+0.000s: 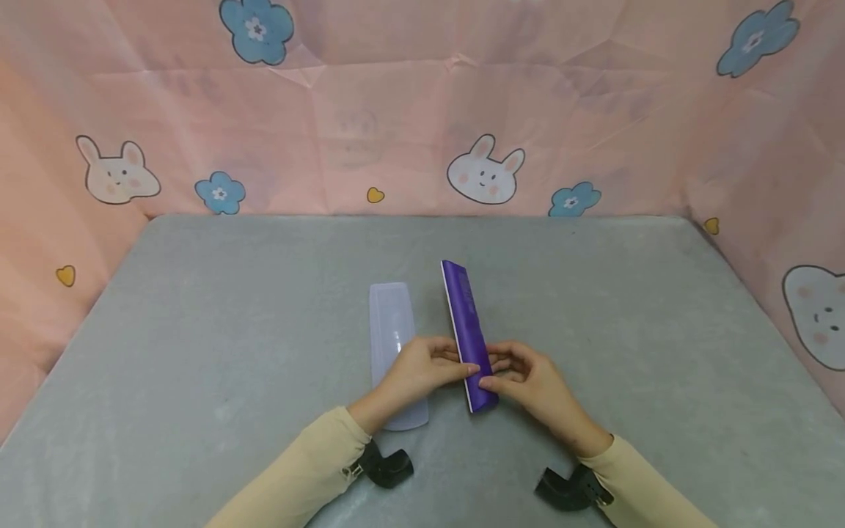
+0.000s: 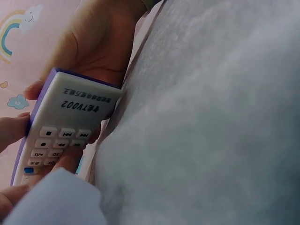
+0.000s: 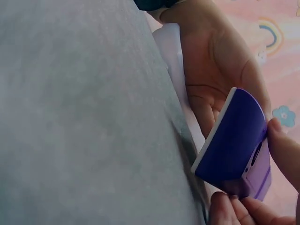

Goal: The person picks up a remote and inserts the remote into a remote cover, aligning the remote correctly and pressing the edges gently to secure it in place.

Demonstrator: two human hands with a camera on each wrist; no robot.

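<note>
Left hand point(image 1: 422, 369) and right hand point(image 1: 528, 381) both pinching purple remote point(image 1: 467, 334) (on its edge), fingers curled round it; translucent cover point(image 1: 392, 330) just beside, on grey table point(image 1: 198, 330)

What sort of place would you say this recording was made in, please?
Probably a small staged tabletop booth, not a lived-in room: a grey felt-like table surface is walled on three sides by creased pink bunny-and-flower patterned sheeting, and both hands hold a purple-backed white remote control.
</note>
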